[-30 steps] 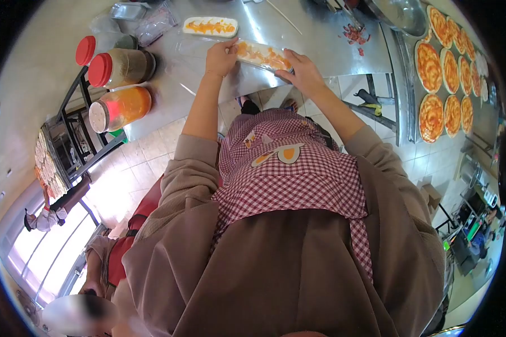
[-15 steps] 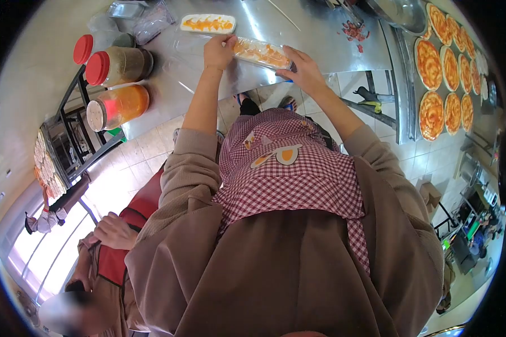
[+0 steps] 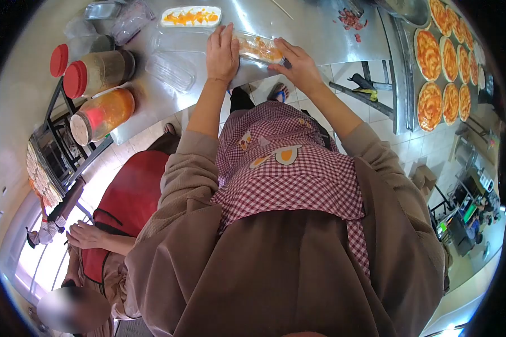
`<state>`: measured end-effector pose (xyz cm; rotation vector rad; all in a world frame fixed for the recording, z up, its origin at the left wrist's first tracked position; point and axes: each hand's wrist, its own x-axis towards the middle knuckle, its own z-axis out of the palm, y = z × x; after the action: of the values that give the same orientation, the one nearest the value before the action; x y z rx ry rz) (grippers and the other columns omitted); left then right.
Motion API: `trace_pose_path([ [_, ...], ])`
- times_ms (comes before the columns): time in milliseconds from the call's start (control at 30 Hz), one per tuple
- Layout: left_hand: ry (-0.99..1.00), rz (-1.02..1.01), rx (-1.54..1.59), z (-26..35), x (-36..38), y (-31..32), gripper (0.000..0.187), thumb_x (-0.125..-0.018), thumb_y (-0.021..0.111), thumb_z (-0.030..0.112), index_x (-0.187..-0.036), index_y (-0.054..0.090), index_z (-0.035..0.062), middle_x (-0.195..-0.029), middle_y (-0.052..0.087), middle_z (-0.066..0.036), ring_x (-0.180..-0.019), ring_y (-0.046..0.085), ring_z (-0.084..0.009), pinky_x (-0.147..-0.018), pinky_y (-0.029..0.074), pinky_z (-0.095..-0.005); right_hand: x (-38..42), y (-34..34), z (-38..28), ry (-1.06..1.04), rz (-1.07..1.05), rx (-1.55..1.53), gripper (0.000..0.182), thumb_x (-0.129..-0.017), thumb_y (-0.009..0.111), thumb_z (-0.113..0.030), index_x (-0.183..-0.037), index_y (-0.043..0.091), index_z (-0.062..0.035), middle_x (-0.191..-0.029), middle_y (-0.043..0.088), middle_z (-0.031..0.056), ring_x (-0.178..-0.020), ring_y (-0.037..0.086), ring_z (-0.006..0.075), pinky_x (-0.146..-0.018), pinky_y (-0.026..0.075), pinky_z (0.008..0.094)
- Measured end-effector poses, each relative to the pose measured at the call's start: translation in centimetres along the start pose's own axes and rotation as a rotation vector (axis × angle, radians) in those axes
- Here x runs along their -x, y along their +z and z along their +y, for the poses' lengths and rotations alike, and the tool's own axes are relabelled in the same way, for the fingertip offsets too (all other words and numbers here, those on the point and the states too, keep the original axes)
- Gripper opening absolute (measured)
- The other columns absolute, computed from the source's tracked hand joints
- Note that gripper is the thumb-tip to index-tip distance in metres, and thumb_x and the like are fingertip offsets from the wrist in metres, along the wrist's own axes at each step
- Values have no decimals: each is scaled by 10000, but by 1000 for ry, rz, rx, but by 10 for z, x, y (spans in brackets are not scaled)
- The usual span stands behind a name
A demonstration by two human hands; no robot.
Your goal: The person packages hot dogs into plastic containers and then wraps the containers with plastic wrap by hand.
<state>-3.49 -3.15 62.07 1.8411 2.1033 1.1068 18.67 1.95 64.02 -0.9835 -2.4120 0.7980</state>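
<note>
A clear plastic container [image 3: 258, 47] with a white and orange filling lies on the steel table between my hands. My left hand [image 3: 222, 55] rests at its left end, fingers extended and close together. At the right end, my right hand [image 3: 296, 63] has its thumb and fingers around the corner of the container. Another white tray with orange topping [image 3: 191, 17] sits behind my left hand, uncovered. A clear plastic lid [image 3: 172, 71] lies to the left of my left hand.
Jars with red lids [image 3: 98, 73] and a jar of orange contents [image 3: 104, 115] stand at the table's left. Sauced dough rounds [image 3: 429, 55] fill a tray at the right. Red pieces [image 3: 351, 21] lie on the table. A person in a red apron [image 3: 132, 185] is at the left.
My left hand has turned flatter against the container's left end. The clear lid at the left is now more visible. The view has shifted, and the nearby person's body and hand have moved.
</note>
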Motion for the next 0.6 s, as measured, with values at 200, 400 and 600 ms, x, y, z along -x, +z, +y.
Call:
trace_pose_path([
  [200, -46, -27, 46, 1, 0, 1, 410, -944, 496, 234, -1332, 479, 102, -1301, 464, -196, -1170, 460, -386, -985, 400, -442, 1, 3, 2, -22, 42, 19, 679, -780, 717, -351, -1359, 462, -106, -1349, 515, 128, -1112, 558, 306, -943, 470, 370],
  [400, -220, -20, 250, 1, -10, -12, 381, -969, 472, 242, -1302, 507, 62, -1243, 522, -215, -1134, 506, -381, -973, 418, -414, 0, -5, 0, 25, 17, -67, 671, -792, 716, -352, -1360, 461, -101, -1336, 518, 128, -1152, 544, 319, -961, 462, 372],
  [600, -487, 44, 353, -8, 0, -26, 328, -953, 540, 250, -1118, 639, -15, -973, 670, -175, -854, 642, -266, -797, 506, -336, 1, -8, -6, 85, 15, -77, 637, -788, 723, -341, -1327, 495, -88, -1315, 523, 147, -1151, 548, 322, -965, 461, 379],
])
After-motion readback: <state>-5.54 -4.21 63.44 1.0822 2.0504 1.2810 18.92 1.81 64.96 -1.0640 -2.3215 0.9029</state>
